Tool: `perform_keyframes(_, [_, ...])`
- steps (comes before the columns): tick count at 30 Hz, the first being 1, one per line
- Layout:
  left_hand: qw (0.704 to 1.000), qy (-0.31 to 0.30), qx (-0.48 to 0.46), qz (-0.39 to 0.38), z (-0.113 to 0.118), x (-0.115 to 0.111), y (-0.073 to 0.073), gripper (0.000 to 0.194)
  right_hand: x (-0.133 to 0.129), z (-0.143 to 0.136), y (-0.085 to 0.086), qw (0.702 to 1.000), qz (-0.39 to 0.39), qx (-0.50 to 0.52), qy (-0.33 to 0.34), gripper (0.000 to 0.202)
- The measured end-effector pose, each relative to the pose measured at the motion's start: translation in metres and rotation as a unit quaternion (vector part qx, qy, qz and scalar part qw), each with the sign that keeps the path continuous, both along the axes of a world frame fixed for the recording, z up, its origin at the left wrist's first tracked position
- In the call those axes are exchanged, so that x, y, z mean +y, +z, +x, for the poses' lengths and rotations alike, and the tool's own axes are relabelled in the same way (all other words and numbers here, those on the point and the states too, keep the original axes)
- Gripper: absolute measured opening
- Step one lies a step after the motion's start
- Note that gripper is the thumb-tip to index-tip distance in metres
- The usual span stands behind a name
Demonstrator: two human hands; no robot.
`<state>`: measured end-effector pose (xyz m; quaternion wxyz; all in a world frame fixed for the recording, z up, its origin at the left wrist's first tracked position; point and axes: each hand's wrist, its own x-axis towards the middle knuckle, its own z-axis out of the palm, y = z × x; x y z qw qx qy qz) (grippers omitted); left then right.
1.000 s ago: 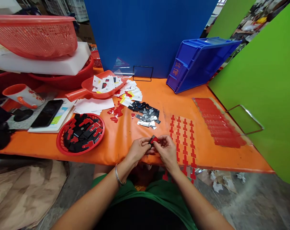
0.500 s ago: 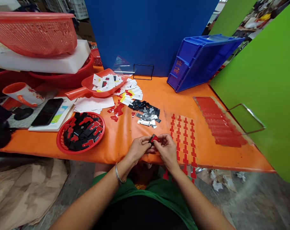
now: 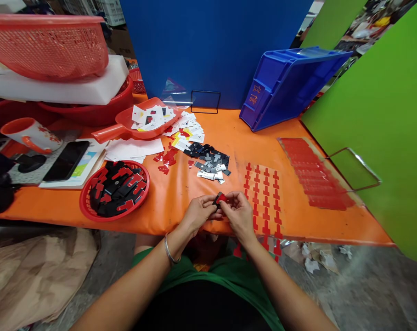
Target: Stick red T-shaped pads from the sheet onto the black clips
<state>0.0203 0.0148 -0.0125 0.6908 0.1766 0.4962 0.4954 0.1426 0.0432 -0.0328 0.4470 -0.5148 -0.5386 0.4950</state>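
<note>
Between my fingertips, just over the table's front edge, is a small black piece with a red sticker (image 3: 221, 198) on it. My left hand (image 3: 202, 211) grips its left side. With thumb and fingers closed, my right hand (image 3: 238, 210) presses on the red part, hiding some of it. Right beside that hand lies a sheet of red T-shaped stickers (image 3: 266, 201), its lower end hanging over the edge. A pile of black, grey and white pieces (image 3: 213, 162) lies beyond my hands. The round red basket (image 3: 86, 202) at left holds black pieces with red stickers.
An orange-covered table (image 3: 181, 197) carries loose red scraps (image 3: 167, 158), a red scoop (image 3: 107, 133) with white cards, a phone (image 3: 66, 161) and a mug (image 3: 32, 134). A tilted blue bin (image 3: 280, 92) and a red sheet (image 3: 318, 179) sit at right, by green and blue panels.
My right thumb has shifted slightly on the red sticker, and more of the red shows. Both hands stay in nearly the same place; the view has moved a little.
</note>
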Motion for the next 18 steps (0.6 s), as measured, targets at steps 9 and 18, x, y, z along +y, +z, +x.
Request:
perform_keyframes(9, [1.000, 0.012, 0.008, -0.002, 0.001, -0.001, 0.000, 0.015, -0.001, -0.001, -0.003, 1.000, 0.024, -0.009, 0.007, 0.026])
perform_keyframes(18, [0.998, 0.056, 0.028, 0.006, 0.010, -0.001, -0.002, 0.010, -0.010, -0.001, 0.003, 0.993, 0.097, -0.069, 0.012, 0.016])
